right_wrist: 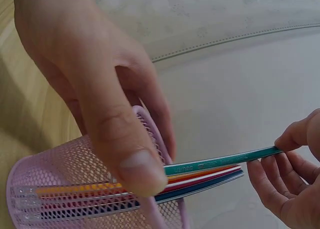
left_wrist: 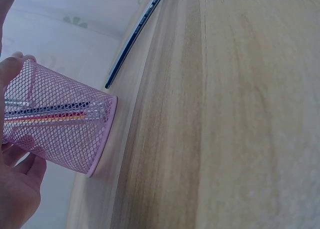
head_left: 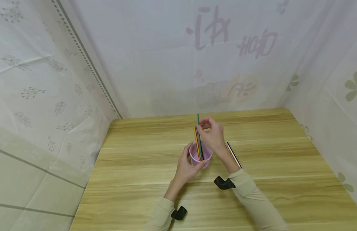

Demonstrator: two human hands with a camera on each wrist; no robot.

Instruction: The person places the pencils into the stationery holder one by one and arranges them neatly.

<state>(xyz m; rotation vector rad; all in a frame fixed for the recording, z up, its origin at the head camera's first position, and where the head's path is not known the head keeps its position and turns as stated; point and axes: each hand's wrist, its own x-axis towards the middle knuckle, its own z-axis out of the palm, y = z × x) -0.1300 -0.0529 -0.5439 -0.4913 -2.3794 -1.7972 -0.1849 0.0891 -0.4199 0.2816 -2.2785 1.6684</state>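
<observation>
A pink mesh pen cup (head_left: 208, 152) is on the wooden table, with my left hand (head_left: 185, 167) curled around it near the rim. My right hand (head_left: 213, 134) pinches the upper end of a green pencil (right_wrist: 225, 158) between thumb and fingers. Its lower part is inside the cup. Beside it, orange, red and dark blue pencils (right_wrist: 215, 178) lean in the cup. Through the mesh in the left wrist view, their lower ends (left_wrist: 75, 111) show near the base.
Right of the cup, a few more pencils (head_left: 234, 155), one dark and one pale, lie on the table, partly behind my right forearm. Black wrist mounts (head_left: 224, 183) stick out at both cuffs. A printed curtain (head_left: 167, 64) hangs behind the table.
</observation>
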